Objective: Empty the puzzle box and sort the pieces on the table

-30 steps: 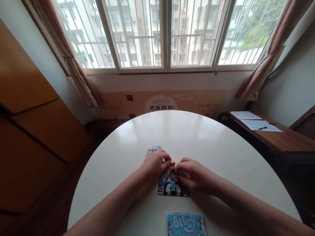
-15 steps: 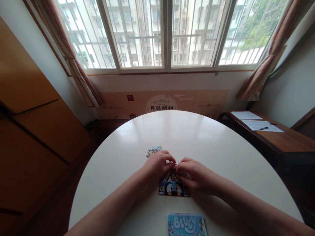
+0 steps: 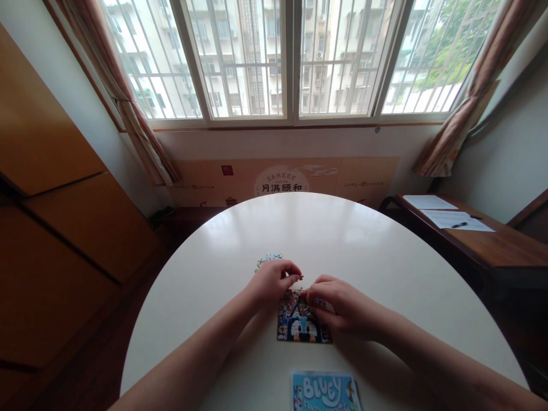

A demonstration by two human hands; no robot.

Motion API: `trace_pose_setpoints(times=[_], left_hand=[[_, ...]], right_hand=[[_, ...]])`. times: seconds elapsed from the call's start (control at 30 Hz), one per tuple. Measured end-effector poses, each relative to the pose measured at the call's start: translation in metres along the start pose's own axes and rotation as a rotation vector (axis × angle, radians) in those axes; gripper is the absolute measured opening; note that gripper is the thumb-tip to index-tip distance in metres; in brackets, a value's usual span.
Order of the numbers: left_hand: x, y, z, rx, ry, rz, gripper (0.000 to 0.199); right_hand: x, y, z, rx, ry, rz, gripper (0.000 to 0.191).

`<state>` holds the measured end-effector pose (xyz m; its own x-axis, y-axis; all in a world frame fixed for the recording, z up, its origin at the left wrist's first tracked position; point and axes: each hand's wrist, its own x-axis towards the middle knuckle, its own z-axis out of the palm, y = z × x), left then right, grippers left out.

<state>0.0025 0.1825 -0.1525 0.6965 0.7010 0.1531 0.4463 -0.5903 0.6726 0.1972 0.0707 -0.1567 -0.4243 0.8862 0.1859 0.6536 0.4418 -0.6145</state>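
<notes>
A partly assembled jigsaw puzzle (image 3: 303, 326) with a blue cartoon dog face lies on the white table. Just above its upper edge, my left hand (image 3: 276, 281) pinches a small dark puzzle piece (image 3: 301, 278) between thumb and finger. My right hand (image 3: 331, 301) rests at the puzzle's upper right side, covering that corner. Its fingers are curled in, and whether they hold a piece is hidden. Behind my left hand lies a pile of loose puzzle pieces (image 3: 269, 258), partly covered by the hand.
Nearer to me on the round white table (image 3: 205, 297) lies a light blue picture card or box reading "Bluey" (image 3: 325, 391). A wooden side table (image 3: 514, 240) at the right carries papers (image 3: 456, 220) and a pen. Cabinets (image 3: 64, 228) stand at the left.
My left hand has moved slightly up and left, away from the right hand, with the small piece in its pinch. The puzzle's upper edge shows more. My right hand has hardly moved.
</notes>
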Motion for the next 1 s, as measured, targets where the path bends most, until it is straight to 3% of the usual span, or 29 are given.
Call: trace_pose_setpoints(times=[0.1, 0.3, 0.73, 0.83, 0.93, 1.0], left_hand=[[0.0, -0.006, -0.017, 0.026, 0.091, -0.02, 0.017], [0.001, -0.027, -0.051, 0.257, 0.172, -0.232, 0.021], [0.003, -0.046, -0.054, 0.354, 0.242, -0.373, 0.017], [0.002, -0.037, -0.057, 0.41, 0.319, -0.287, 0.017], [-0.003, -0.016, -0.049, 0.379, 0.366, -0.063, 0.016], [-0.008, 0.002, -0.037, 0.32, 0.315, 0.12, 0.015]], right_hand=[[0.0, 0.003, 0.001, 0.029, 0.013, -0.029, 0.003], [0.0, 0.007, 0.001, 0.116, 0.11, -0.061, 0.006], [0.0, 0.011, 0.002, 0.112, 0.208, -0.035, 0.008], [0.001, 0.013, 0.002, 0.104, 0.281, 0.038, 0.009], [0.002, 0.014, 0.0, 0.154, 0.353, 0.17, 0.015], [0.004, 0.013, -0.002, 0.269, 0.354, 0.258, 0.022]])
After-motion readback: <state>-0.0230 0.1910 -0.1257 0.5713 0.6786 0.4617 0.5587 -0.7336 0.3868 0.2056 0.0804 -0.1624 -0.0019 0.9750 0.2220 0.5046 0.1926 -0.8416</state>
